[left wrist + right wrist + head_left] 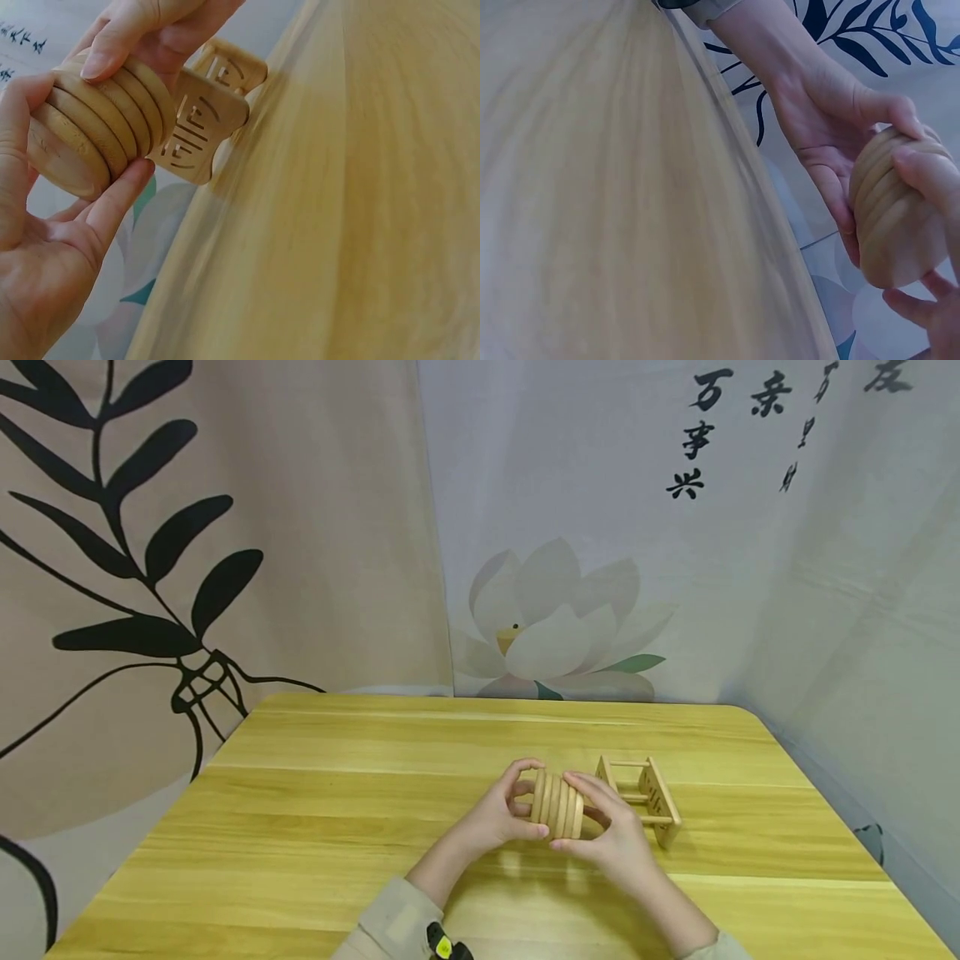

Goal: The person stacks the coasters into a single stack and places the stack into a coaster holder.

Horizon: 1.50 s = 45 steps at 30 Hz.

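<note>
A stack of several round wooden coasters is held on edge above the table between both hands. My left hand grips the stack's left end, fingers over the top and thumb below. From the right, my right hand holds the other end with its thumb underneath. In the left wrist view the coasters fan slightly, their pale flat face towards the left palm. Just behind the right hand stands a wooden coaster holder with slotted end panels joined by thin rods; the hand partly hides it.
The wood-grain table spreads around the hands, its far edge near a cloth backdrop printed with leaves, a lotus and dark characters. A black and yellow band sits at the left sleeve.
</note>
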Tool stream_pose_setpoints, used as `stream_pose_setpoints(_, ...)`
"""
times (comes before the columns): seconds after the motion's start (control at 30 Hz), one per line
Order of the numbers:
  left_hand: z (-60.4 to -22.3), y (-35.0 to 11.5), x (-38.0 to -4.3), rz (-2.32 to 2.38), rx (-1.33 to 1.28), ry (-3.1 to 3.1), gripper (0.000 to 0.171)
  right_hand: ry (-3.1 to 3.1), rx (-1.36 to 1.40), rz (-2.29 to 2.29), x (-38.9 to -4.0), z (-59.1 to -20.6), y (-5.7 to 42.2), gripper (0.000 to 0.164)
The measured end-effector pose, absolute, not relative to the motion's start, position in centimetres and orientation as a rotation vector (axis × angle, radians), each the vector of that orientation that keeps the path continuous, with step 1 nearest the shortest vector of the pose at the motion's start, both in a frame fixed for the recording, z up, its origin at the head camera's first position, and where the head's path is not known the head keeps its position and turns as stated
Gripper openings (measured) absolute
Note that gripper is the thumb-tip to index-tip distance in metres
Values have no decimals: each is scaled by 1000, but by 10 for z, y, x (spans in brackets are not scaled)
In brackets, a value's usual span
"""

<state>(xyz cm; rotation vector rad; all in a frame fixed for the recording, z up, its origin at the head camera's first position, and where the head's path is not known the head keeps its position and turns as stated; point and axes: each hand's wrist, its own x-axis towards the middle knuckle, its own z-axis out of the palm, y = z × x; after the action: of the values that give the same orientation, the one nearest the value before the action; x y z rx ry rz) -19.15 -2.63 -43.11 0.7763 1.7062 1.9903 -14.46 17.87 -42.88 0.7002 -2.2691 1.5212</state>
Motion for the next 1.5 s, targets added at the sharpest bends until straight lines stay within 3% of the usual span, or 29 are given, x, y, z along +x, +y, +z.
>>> stream_pose_setpoints(0.63,-412,-21,-185,1967,803,1801,79,-2331,703,1532,-146,-410,188,83)
stream_pose_setpoints(1.5,-384,7,-203,1924,869,1962,72,-2327,750,1540,-161,-385,219,80)
